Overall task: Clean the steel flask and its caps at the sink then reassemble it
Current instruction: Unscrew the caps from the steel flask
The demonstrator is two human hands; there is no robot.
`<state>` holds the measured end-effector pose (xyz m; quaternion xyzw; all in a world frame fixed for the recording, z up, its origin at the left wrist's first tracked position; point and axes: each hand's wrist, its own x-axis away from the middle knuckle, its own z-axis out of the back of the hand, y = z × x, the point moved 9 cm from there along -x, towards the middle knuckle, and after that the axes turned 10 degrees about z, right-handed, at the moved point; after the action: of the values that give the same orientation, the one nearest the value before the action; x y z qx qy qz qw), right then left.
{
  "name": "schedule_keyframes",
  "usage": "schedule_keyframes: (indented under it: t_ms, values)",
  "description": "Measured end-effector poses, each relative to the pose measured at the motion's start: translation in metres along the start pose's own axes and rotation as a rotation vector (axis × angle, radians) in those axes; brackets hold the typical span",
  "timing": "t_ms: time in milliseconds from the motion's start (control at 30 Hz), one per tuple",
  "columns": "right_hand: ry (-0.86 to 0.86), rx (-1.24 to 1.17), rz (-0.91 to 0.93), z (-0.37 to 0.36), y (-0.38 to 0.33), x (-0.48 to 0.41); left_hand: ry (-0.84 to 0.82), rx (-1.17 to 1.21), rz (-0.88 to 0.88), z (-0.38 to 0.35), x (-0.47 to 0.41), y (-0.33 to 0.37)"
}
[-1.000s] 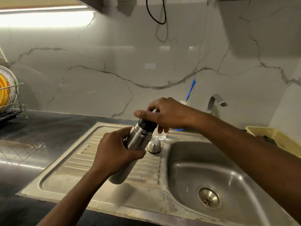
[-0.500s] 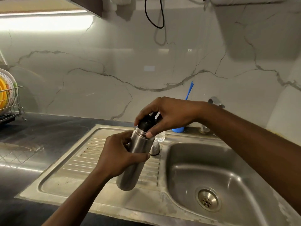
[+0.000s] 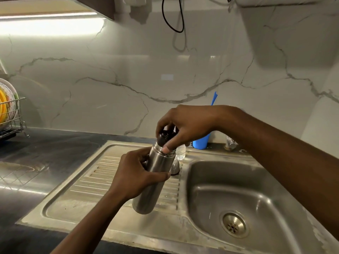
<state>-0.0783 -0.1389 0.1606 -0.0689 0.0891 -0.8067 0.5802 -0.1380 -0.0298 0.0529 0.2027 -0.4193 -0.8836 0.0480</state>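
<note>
one steel flask (image 3: 160,161) leans, cap (image 3: 163,137) upper-right, perhaps seated.

White marble-look backsplash (image 3: 110,70) with grey veins, lit by an under-cabinet light strip (image 3: 49,15) top left. Black cable (image 3: 180,19) loops down the wall. Dark glossy countertop (image 3: 55,143) carries a wire dish rack (image 3: 17,116) holding plates, far left. Steel sink (image 3: 229,180) set in it, ribbed drainboard (image 3: 82,197) left of the basin, round drain (image 3: 233,224) in the bowl.

This is looking like a home kitchen: a steel sink (image 3: 211,180) is sitting in the dark table (image 3: 55,143), and plates (image 3: 7,101) are standing in a wire rack (image 3: 20,109).
</note>
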Motion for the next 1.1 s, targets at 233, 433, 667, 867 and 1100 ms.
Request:
schedule_keyframes:
  t_ms: [233, 433, 667, 867, 1100]
  values:
    - [-0.031, -0.069, 0.105, -0.008, -0.012, 0.004, 0.012, -0.015, 0.023, 0.0, -0.001, -0.007]
    - [0.026, -0.009, -0.129, -0.003, 0.007, 0.002, 0.012, -0.023, 0.024, -0.001, -0.001, -0.008]
    - [-0.049, -0.051, 0.091, -0.005, -0.011, 0.003, 0.003, -0.022, 0.015, 0.001, 0.001, -0.009]
    - [0.036, -0.08, 0.152, 0.013, -0.011, 0.006, 0.008, 0.015, 0.036, 0.007, 0.001, -0.017]
    - [0.225, -0.248, 0.082, 0.032, 0.02, 0.016, 0.053, 0.052, 0.063, 0.029, 0.0, -0.03]
